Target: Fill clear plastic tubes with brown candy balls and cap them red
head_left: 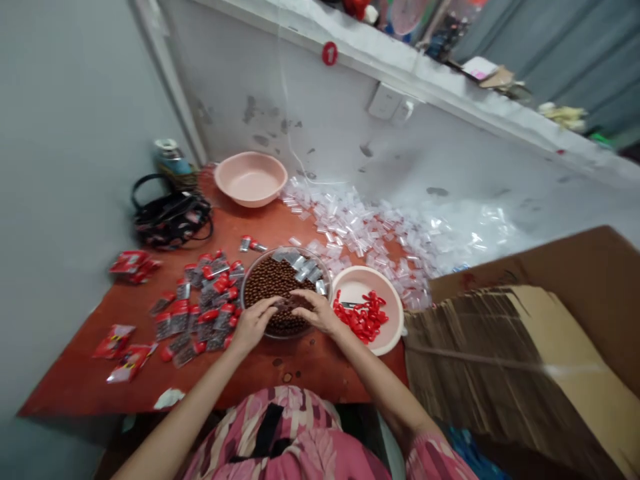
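A clear bowl (pixel 250 275) full of small brown beads stands in the middle of the red-brown table (pixel 240 380). Both my hands meet over its near rim. My left hand (pixel 254 323) has its fingers curled into the beads. My right hand (pixel 317 310) is bent over the beads with fingertips pinched towards the left hand; what they hold is too small to make out. Several small clear bags lie on the beads at the bowl's far side. Left of the bowl lies a pile of filled packets with red tops (pixel 200 303).
A pink bowl holding red pieces (pixel 385 333) stands right of the bead bowl. An empty pink bowl (pixel 250 177) is at the back. Loose clear bags (pixel 360 230) spread along the wall. Red packets (pixel 131 262), black straps (pixel 170 219) lie left; a cardboard box (pixel 525 353) right.
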A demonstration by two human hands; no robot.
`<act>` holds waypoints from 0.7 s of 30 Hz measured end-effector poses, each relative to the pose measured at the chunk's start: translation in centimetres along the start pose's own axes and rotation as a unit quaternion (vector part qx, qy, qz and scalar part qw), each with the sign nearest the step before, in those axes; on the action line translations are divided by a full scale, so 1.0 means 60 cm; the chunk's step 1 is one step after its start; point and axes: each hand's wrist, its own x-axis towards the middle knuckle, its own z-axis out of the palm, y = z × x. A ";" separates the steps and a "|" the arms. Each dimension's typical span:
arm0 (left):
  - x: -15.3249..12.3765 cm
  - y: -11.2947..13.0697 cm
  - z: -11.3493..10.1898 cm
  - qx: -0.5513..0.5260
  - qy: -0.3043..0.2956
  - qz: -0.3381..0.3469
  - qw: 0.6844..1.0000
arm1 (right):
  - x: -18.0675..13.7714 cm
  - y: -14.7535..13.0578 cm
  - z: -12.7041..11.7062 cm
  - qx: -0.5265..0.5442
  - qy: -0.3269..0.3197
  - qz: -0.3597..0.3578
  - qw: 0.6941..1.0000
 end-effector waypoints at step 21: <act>0.012 0.038 0.101 -0.382 -0.046 -0.258 0.886 | -0.237 0.237 -0.195 -0.418 0.075 0.395 0.815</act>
